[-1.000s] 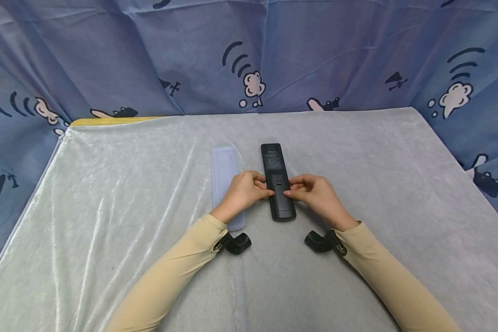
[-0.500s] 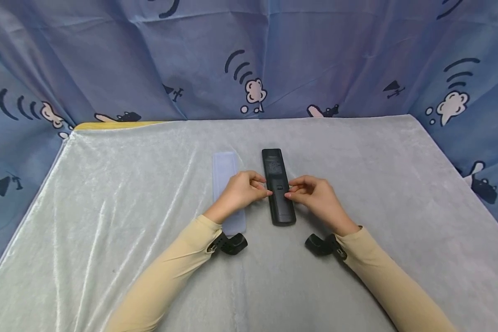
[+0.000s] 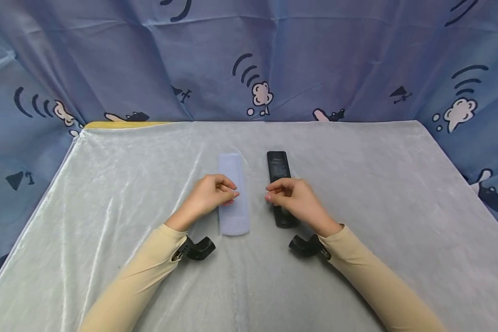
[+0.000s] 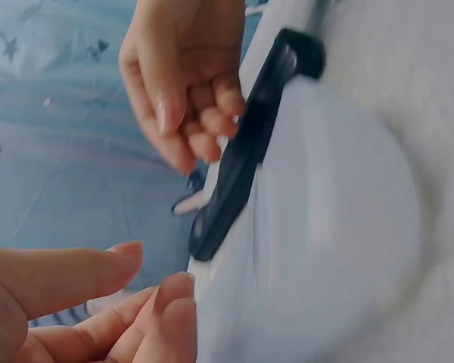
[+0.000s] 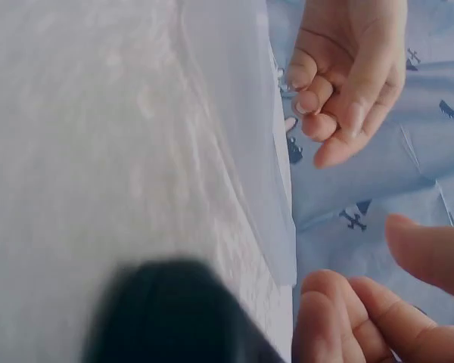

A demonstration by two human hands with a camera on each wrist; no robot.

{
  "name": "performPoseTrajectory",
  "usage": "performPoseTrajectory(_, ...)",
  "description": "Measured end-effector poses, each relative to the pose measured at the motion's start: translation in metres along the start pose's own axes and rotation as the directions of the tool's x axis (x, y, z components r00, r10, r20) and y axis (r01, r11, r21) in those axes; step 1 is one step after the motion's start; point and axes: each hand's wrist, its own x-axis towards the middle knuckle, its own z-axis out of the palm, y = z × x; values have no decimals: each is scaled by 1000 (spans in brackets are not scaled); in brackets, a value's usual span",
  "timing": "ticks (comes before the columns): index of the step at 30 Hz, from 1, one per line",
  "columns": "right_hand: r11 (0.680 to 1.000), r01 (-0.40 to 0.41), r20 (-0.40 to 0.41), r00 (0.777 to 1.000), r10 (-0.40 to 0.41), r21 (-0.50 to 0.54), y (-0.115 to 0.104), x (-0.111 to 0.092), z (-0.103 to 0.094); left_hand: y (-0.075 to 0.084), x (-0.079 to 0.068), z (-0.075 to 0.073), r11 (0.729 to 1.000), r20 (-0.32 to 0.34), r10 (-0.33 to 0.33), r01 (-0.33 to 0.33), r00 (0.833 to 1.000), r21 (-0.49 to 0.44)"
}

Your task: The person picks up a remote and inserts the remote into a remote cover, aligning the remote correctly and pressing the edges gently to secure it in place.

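Curtained-off booth, wider room unclear; blue cartoon-print curtain (image 3: 340, 55) on three sides; pale velvety tablecloth (image 3: 365, 161)

We look down on a table whose top is wrapped in a pale grey, velvety cloth (image 3: 382, 193). We see long creases running through it on the left side, and a fainter seam-like line near the middle. At the far left edge, a yellow strip (image 3: 124, 124) peeks out along the cloth. Directly on the cloth we find two long things, side by side and apart: a pale, bluish cover (image 3: 234, 219) on the left, lying flat, and a black remote (image 3: 278, 165) on the right, fine print towards its far end.
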Motion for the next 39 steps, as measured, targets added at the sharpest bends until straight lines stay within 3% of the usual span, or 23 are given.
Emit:
performPoseTrajectory(9,998,-16,70,997,12,63,-8,7,22,-17,-6,-22,995,19,-90,90,996,39)
performPoseTrajectory(17,997,-61,83,995,56,57,-11,11,36,-24,-3,-20,981,65,-195,193,979,32)
performPoseTrajectory(24,994,-106,87,991,104,19,-12,13,39,-25,-2,-18,975,70,-220,222,973,-18)
performPoseTrajectory(33,982,-97,59,994,88,164,-12,14,37,-24,-1,-15,959,118,-206,224,971,-173)
performPoseTrajectory(39,974,-70,20,998,67,214,-11,14,36,-23,-1,-11,950,143,-188,216,972,-225)
